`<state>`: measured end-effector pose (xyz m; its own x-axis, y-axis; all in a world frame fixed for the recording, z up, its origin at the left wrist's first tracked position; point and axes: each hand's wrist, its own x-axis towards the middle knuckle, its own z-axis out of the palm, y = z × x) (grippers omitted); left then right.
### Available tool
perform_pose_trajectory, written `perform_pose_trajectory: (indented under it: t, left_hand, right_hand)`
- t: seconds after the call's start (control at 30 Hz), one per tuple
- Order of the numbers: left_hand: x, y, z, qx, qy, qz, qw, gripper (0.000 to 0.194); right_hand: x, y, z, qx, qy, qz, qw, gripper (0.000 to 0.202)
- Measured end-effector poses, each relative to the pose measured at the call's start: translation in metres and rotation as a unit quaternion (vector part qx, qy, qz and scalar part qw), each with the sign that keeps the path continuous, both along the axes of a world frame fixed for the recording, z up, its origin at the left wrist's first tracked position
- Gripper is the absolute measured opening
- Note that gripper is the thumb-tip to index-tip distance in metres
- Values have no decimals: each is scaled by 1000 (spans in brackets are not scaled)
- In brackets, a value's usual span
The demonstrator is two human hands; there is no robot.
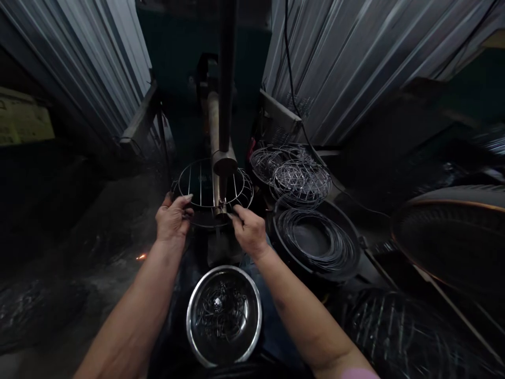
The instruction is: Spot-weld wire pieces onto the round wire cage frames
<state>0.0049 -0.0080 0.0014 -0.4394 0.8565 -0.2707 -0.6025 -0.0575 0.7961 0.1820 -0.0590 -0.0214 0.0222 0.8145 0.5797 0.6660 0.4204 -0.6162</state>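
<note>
A round wire basket frame (201,192) hangs around the lower electrode of a spot-welder-like machine (225,163). My left hand (174,215) is closed on the left part of its rim, thumb pointing inward. At the right of the electrode, my right hand (248,227) pinches at the near rim; whether a small wire piece is also between those fingers is hidden. Below both hands a shiny metal bowl (191,337) holds many small bent wire pieces (223,310).
Finished-looking wire racks (302,179) are piled at the right, above a black basin (281,247) with coiled wire rings (315,237). A large fan-like round thing (450,237) stands far right. A small orange glow (141,257) shows at left. A dark cable (290,68) hangs down.
</note>
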Motion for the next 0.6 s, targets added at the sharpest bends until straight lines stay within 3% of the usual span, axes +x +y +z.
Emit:
perform_pose_trajectory:
  t: [0.23,0.6]
  left_hand:
    - [-6,-4,1,2,-9,-13,1000,47]
    - [-15,-4,2,-12,-11,11,1000,46]
  right_hand:
    - [-12,-4,1,-8,6,0,1000,28]
    - [-20,3,-5,-29,59,21,998,22]
